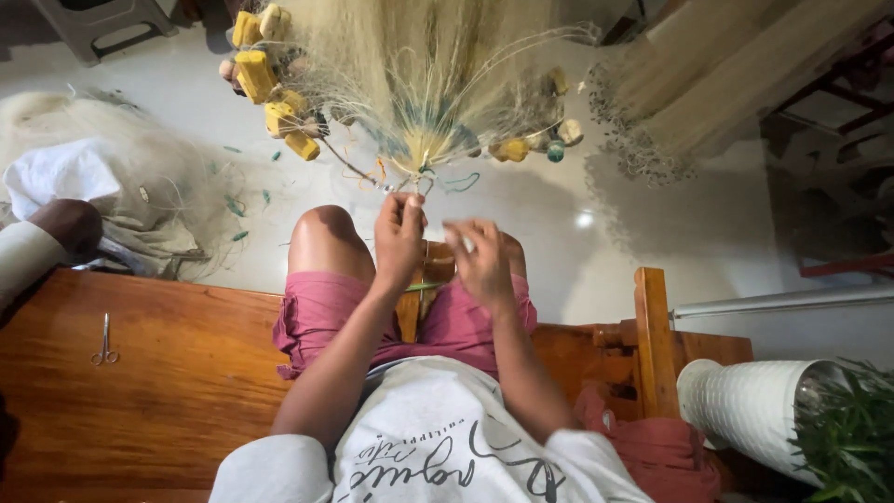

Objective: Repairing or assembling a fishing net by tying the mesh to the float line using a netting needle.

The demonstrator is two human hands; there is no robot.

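Note:
A pale fishing net hangs in front of me, gathered to a knot with yellow foam floats strung along its edge. My left hand is raised just under the knot, its fingers pinched on thin net strands. Beside it, my right hand is blurred, with its fingers curled around a thin line or small tool that I cannot make out. A wooden netting shuttle stands between my knees, below both hands. I sit on a wooden bench.
Small scissors lie on the bench at my left. A heap of net with a white bag covers the floor at left, and another person's knee is beside it. A white ribbed pot with a plant stands at right.

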